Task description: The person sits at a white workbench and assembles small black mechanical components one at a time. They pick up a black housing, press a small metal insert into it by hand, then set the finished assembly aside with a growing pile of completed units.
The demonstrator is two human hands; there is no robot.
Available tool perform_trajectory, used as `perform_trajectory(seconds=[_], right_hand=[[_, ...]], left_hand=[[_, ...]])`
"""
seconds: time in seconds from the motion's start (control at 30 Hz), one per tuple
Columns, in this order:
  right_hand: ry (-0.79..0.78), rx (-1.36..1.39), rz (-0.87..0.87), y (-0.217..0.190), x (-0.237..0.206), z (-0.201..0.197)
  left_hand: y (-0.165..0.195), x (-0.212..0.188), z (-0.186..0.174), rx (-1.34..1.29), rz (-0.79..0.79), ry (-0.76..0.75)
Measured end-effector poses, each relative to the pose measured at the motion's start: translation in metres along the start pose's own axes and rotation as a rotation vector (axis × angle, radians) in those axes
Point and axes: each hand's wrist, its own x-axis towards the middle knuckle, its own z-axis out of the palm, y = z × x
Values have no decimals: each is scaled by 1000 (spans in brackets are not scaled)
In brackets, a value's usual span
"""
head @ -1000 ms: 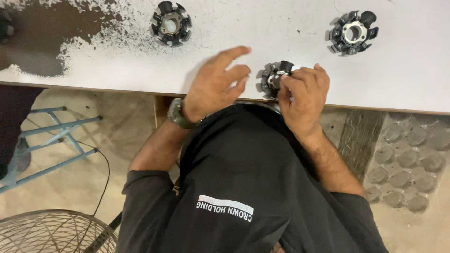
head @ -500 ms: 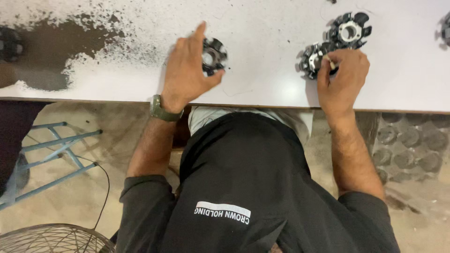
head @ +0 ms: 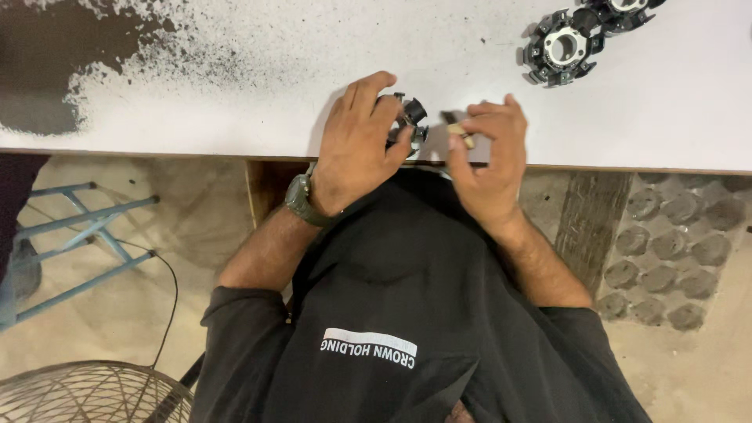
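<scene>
The left hand (head: 356,145) cups a black ring part (head: 407,121); the right hand (head: 489,160) pinches a small piece (head: 460,135) beside it. Steady alignment matters.

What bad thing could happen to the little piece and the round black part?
The left hand holds the round black part right at the table edge, so it might slip off to the floor. The right hand pinches a tiny piece in its fingertips; it could drop and be hard to find.
</scene>
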Motion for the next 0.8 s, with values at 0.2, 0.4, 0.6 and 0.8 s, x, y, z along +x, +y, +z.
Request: perform_trajectory(seconds=[0.2,0.4,0.6,0.8], right_hand=[[-88,-132,-120,-19,13,13],[-119,-192,-160,-19,17,19],[-123,-169,-171,-16,15,19],[-146,-194,-160,-18,20,19]], left_hand=[[-2,-3,5,-63,-54,63],[-10,-7,0,-89,16,144],[-15,-5,1,-83,48,109],[-17,-5,3,-49,52,66]])
